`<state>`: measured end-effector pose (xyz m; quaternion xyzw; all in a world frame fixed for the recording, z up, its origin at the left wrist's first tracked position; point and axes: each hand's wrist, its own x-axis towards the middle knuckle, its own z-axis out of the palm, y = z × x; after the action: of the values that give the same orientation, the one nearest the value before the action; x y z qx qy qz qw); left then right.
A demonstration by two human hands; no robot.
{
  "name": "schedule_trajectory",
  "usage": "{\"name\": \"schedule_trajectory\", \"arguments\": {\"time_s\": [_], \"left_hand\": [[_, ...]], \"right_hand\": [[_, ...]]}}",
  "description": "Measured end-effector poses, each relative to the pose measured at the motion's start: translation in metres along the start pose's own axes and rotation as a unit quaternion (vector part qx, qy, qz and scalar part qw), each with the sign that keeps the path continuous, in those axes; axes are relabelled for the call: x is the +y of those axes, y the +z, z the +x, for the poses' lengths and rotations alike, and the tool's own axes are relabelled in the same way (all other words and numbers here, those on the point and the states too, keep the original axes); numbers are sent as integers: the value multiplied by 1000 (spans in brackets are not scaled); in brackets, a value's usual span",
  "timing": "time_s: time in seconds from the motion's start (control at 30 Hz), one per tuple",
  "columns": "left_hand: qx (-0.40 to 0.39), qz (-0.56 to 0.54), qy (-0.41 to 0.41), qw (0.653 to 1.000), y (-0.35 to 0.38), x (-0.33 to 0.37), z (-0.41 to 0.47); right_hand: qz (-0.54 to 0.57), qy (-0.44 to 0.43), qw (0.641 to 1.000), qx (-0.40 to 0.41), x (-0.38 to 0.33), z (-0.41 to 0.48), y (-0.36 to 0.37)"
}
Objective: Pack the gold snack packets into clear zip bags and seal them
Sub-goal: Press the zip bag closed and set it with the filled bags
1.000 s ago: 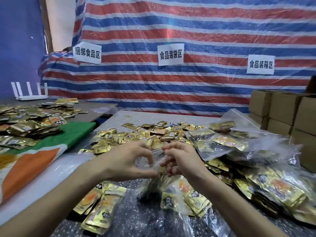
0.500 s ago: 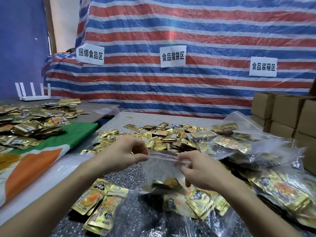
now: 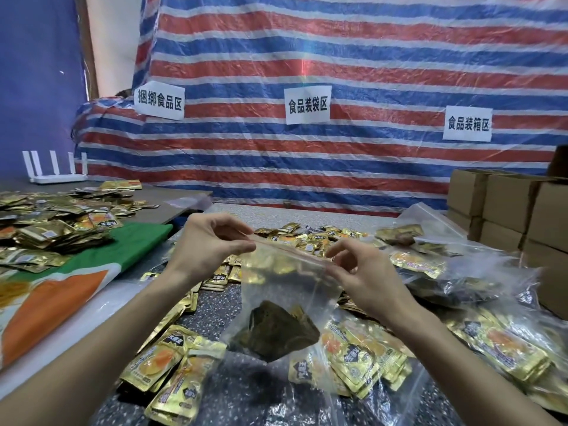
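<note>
Pinching zip bag point(image 3: 285, 281), left hand point(image 3: 212, 245), right hand point(image 3: 362, 272), sign point(image 3: 308, 105) "食品装袋区"

Soft, even light is filling the scene from a source outside the frame, keeping it fairly bright and throwing only a faint, diffuse shadow on the speckled table point(image 3: 221, 305) beneath the clear zip bag point(image 3: 285, 281). Glare is glinting off the gold packets point(image 3: 172, 361) and off the plastic sheeting over the striped tarp point(image 3: 368, 167) (a thin rainbow streak is showing near its upper middle). The wide lens is bending lines at the edges, tilting the cardboard boxes point(image 3: 507, 204), and fine detail is smearing slightly towards the corners.
</note>
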<state>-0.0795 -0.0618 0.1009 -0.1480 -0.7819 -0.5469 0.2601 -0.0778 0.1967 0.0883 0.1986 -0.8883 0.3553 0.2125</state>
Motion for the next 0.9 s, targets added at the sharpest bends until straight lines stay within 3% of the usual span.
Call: {"name": "schedule_trajectory", "arguments": {"time_s": [0.1,0.23,0.3,0.63,0.8,0.9], "left_hand": [[21,-48,-14,999,-6,-2,2],[6,-75,-52,996,-7,-16,-2],[-4,-93,-71,993,-6,-22,-7],[-41,-147,-78,985,-13,-26,-12],[-22,-154,-98,983,4,-35,-19],[-24,-157,-76,984,12,-37,-21]], "right_hand": [[32,-39,999,10,3,5,-9],[-14,20,991,-134,14,6,-12],[-10,54,984,-168,19,3,-10],[70,-13,996,-58,18,-1,-18],[2,18,997,-69,15,0,-9],[-75,-40,994,-62,0,-1,4]]}}
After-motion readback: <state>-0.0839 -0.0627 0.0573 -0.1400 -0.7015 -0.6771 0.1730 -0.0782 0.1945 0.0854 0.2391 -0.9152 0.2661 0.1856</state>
